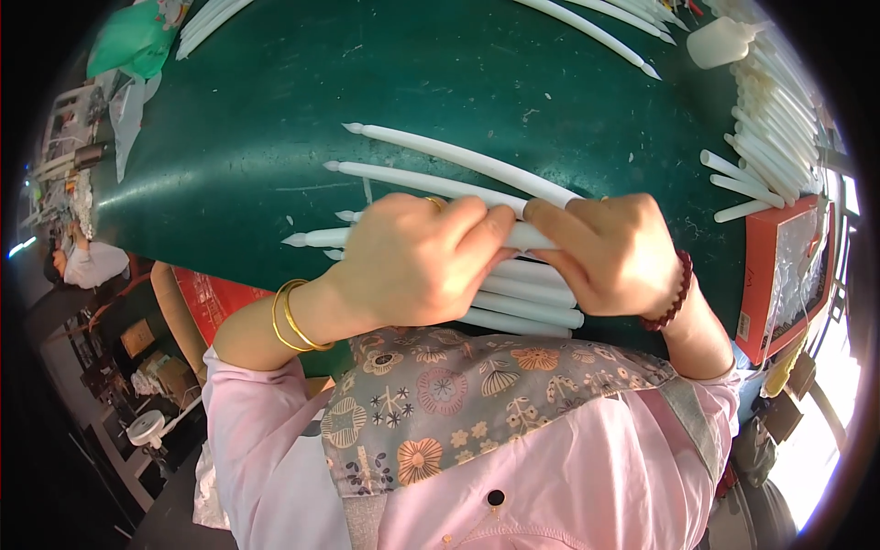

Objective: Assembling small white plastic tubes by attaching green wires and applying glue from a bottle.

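Observation:
Both my hands are closed on a white taper candle (529, 237), which looks like the electric kind and lies roughly level just above the table. My left hand (417, 257) pinches it around the middle, and its flame-shaped tip (295, 240) points left. Close beside, my right hand (610, 252) grips the right end with thumb and fingers; that end is hidden. Beyond my hands, two similar candles (467, 158) lie slanted on the green table (247, 119). Several more white candles (527, 304) lie side by side beneath my hands, partly covered by them.
A heap of white tubes (775, 137) sits at the right beside a red box (788, 275). Near it is a white squeeze bottle (717, 44). More candles (600, 38) lie at the far edge. A green bag (136, 41) is far left; another person (94, 264) sits beyond the left edge.

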### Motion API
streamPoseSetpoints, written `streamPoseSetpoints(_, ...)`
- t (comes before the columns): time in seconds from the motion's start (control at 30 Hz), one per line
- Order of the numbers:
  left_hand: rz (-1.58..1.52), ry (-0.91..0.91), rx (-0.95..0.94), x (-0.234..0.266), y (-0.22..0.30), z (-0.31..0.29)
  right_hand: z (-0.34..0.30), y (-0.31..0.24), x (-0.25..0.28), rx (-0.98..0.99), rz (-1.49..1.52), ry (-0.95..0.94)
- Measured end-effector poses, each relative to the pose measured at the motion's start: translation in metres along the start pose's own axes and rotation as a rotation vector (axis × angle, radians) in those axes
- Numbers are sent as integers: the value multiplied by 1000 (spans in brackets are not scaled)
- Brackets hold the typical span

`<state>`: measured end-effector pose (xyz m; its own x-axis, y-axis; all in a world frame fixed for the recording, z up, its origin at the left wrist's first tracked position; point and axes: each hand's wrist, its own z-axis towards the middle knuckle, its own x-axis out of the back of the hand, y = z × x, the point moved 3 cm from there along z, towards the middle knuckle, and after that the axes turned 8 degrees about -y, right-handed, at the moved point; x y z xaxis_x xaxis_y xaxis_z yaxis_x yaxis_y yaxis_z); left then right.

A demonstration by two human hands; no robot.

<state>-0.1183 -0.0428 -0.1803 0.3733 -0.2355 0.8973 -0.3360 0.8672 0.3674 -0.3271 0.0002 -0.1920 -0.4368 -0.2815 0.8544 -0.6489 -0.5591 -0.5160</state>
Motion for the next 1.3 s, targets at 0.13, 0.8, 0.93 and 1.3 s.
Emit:
streamPoseSetpoints(0.13,-77,-103,32,-10,2,-5,-4,0,-11,13,93,-26)
streamPoseSetpoints(0.8,140,125,32,0,-59,30,12,45,0,-100,-132,350)
streamPoseSetpoints(0.93,14,21,57,-15,-79,31,14,55,-6,-131,-74,328)
streamPoseSetpoints(1.3,-391,-128,113,-19,-73,10,7,49,-8,-152,254,147)
